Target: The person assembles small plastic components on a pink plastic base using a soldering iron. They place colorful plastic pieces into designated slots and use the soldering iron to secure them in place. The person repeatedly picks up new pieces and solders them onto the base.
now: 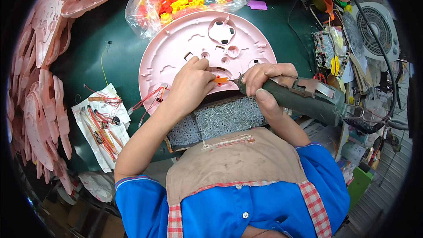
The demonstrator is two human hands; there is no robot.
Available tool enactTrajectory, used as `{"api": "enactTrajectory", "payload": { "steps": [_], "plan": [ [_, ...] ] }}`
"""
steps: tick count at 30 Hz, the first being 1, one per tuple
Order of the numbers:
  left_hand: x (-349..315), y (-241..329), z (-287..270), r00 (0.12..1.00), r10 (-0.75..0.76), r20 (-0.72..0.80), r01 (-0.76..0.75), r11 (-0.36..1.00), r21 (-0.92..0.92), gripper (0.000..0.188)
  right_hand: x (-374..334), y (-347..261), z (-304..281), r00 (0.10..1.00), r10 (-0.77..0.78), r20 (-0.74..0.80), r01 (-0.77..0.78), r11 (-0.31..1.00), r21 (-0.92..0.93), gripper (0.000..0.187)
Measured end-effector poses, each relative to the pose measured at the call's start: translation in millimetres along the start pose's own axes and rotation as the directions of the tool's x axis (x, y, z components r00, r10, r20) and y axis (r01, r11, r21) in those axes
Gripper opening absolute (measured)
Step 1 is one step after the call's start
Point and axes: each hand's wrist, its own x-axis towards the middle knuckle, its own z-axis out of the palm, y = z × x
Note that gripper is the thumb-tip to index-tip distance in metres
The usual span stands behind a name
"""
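Note:
A round pink plastic shell (172, 39) lies hollow side up, with posts, holes and cut-outs inside. At its near edge my left hand (192, 81) has its fingers closed at a small orange plastic piece (221, 79), whose tip sticks out past them. My right hand (265, 78) is wrapped round a dark green electric screwdriver (304, 101), held nearly level. The screwdriver's tip points left and reaches the orange piece; a screw there is too small to make out. Red wires (147, 98) come off the shell's left side.
Open trays of small screws (229, 117) stand between me and the shell. A white sheet with wired parts (99, 128) lies at left. Behind is a clear bag of yellow and red pieces (185, 0). Pink shells (42, 119) are stacked left; a fan (374, 31) stands right.

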Motion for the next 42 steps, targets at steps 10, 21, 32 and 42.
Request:
{"api": "enactTrajectory", "payload": {
  "steps": [10,21,32,42],
  "plan": [
    [0.8,-3.9,4.3,1.000,0.014,-0.008,-0.014,1.000,-0.002,0.017,-3.2,19.5,1.8,1.000,-0.002,-0.021,0.002,1.000,0.023,0.045],
    [-45.0,48.3,22.5,0.943,0.238,-0.232,-0.216,0.969,0.119,0.027,-46.4,-29.2,2.8,0.957,0.276,0.094,-0.276,0.961,-0.017,0.047],
    [-54.0,56.3,32.5,0.941,0.009,-0.338,-0.082,0.976,-0.203,0.024,-9.5,-57.3,-5.4,0.990,-0.051,0.129,0.011,0.956,0.293,0.049],
    [-55.3,58.4,23.6,0.953,-0.057,-0.297,-0.045,0.944,-0.326,0.028,-3.3,-58.5,-0.9,0.989,-0.049,0.139,0.004,0.951,0.309,0.049]
  ]
}}
